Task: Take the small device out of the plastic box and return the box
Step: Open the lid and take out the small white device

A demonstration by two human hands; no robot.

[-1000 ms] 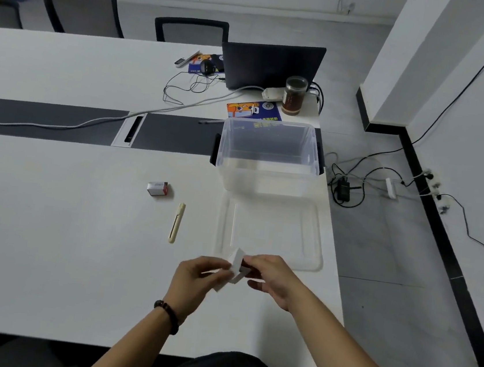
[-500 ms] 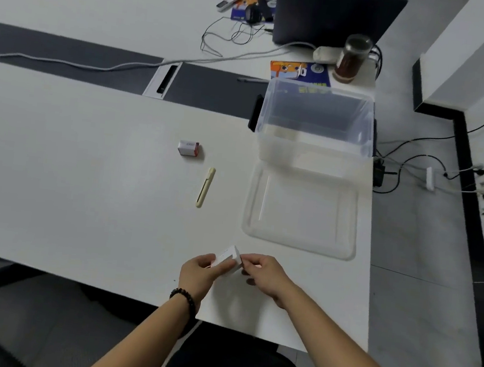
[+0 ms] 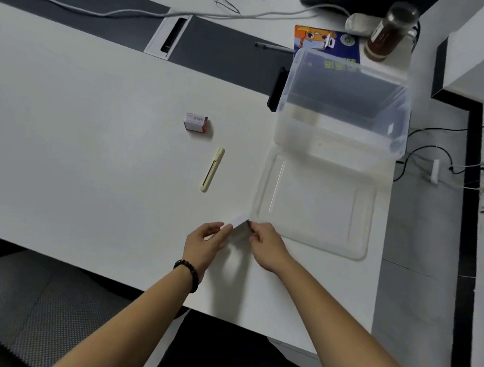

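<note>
A small white box (image 3: 239, 225) is held between both hands just above the white table, near its front edge. My left hand (image 3: 204, 242) pinches its left end and my right hand (image 3: 264, 246) pinches its right end. What the small box contains is hidden. A large clear plastic box (image 3: 344, 104) stands open and looks empty at the table's right side. Its clear lid (image 3: 317, 204) lies flat in front of it, just right of my hands.
A cream utility knife (image 3: 212, 169) and a small red-and-white carton (image 3: 195, 122) lie left of the lid. Behind the clear box are a colourful packet (image 3: 320, 40), a jar (image 3: 387, 31), a laptop and cables. The table's right edge drops to a floor with cords.
The camera has tilted down and closer to the table. Both hands stay on the small white box, which has turned a little between the fingers.
</note>
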